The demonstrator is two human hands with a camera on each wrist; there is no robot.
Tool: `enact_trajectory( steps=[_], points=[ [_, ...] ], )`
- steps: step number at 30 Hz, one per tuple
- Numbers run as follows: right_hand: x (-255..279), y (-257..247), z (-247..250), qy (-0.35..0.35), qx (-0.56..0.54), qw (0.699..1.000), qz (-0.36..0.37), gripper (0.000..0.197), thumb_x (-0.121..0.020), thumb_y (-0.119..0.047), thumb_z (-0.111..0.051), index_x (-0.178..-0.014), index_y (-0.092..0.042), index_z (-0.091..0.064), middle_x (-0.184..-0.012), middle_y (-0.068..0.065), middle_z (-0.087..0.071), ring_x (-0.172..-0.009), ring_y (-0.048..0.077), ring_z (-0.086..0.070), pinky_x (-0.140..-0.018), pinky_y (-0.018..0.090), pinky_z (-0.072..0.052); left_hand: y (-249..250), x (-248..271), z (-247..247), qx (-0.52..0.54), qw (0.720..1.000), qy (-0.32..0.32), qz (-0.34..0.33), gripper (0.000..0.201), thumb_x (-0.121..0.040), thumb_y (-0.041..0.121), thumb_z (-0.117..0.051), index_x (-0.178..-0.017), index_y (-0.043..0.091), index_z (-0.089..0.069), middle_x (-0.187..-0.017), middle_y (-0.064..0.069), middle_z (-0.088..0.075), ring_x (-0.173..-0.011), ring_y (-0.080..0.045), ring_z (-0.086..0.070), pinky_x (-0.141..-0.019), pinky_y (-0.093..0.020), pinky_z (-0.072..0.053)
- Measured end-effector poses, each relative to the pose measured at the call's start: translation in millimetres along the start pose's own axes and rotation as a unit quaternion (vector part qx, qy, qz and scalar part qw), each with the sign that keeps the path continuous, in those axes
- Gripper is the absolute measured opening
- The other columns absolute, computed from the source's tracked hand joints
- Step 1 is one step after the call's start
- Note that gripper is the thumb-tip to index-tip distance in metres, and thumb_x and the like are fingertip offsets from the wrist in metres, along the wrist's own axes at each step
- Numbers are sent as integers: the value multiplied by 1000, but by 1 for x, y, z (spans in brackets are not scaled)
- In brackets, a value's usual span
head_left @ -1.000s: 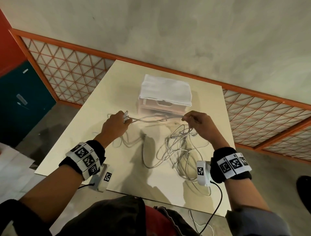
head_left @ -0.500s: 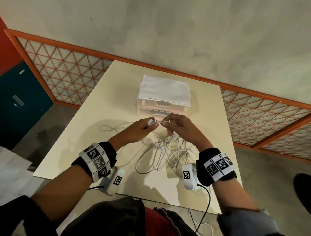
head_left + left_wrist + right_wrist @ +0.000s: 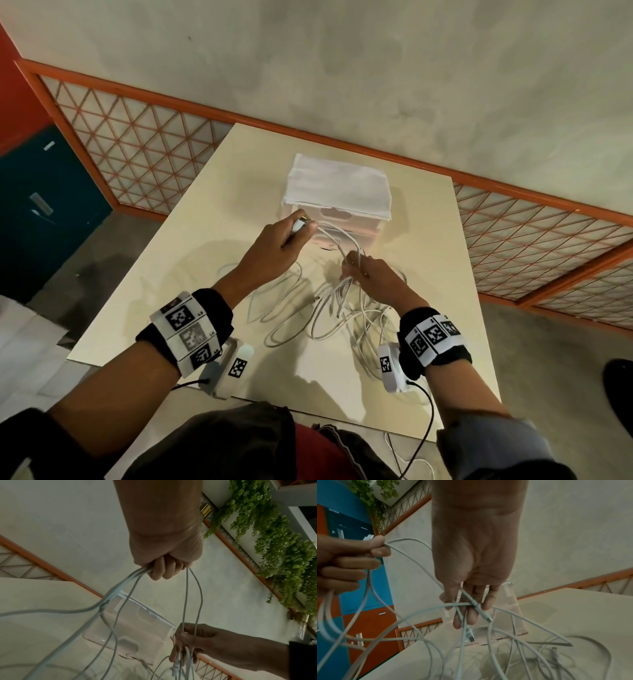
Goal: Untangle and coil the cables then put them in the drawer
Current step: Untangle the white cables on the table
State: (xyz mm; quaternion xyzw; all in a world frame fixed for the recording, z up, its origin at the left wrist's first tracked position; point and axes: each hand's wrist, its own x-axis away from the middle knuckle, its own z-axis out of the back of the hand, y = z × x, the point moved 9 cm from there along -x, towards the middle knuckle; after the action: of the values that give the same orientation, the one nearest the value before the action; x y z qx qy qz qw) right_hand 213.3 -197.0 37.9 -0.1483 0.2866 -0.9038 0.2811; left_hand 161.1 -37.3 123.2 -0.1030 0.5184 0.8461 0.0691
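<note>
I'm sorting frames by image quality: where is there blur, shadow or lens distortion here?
Head view: wide-angle bending of the table edges, hard arm shadows on it, sharp focus. Left wrist view: dim, near white cables soft. Right wrist view: cable loops at lower left motion-blurred, left hand soft at the edge.

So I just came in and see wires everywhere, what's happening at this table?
A person is sorting a tangle of white cables on the table. The left hand grips a plug end with several strands; the right hand holds a bunch of strands. Nothing is coiled yet, and the drawer unit behind looks closed.
</note>
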Motion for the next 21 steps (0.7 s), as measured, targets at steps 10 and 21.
enact_trajectory(
  steps=[10,21],
  points=[
    [-3,2,39,157,69,985,-15,23,-100,-31,-33,-91,-19,-50,-91,-3,-65,-91,21,-42,-76,32,-20,-41,-2,17,-117,992,7,38,37,-98,39,-40,-67,23,-27,-50,1,-28,-47,-17,-32,-50,-26,-27],
    [-18,17,12,53,168,983,-50,17,-100,-22,-39,-107,-11,-50,-94,2,-50,-96,31,-55,-76,33,-23,-48,-4,30,-196,980,8,37,31,-96,45,-39,-73,26,-33,-47,1,-35,-45,-20,-37,-48,-30,-31]
  ],
)
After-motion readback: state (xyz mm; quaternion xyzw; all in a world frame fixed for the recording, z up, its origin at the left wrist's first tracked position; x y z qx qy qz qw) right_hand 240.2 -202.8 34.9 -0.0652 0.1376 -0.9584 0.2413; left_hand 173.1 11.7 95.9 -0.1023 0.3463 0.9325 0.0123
